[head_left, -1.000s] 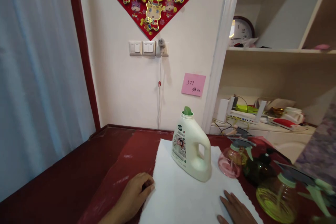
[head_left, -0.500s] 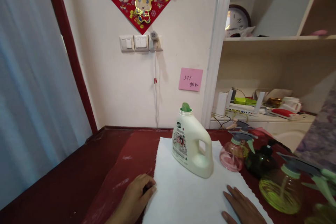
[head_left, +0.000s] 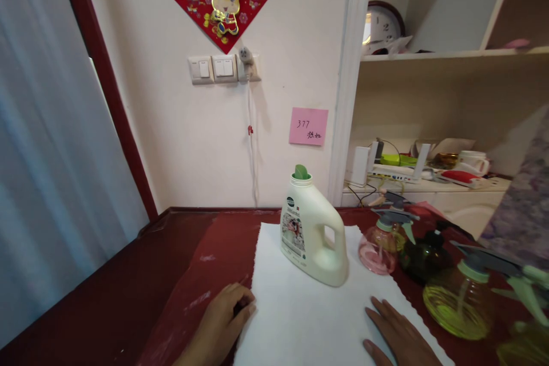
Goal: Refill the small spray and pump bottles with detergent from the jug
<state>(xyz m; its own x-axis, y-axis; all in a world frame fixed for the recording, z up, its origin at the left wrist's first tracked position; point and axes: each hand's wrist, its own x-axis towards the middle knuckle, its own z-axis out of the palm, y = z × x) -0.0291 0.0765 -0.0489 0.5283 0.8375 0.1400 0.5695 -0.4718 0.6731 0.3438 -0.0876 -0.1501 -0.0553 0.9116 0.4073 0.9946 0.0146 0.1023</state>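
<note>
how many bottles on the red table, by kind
spray bottles: 3 (pink, dark, yellow-green)
jug: 1
total: 4
one yellowish item is cut off at the corner, can't tell what it is, not counted

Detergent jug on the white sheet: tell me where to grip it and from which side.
Probably the moulded handle of the upright jug: its opening takes fingers. Come down from above with the right hand, since the pink spray bottle stands close on that side.
</note>
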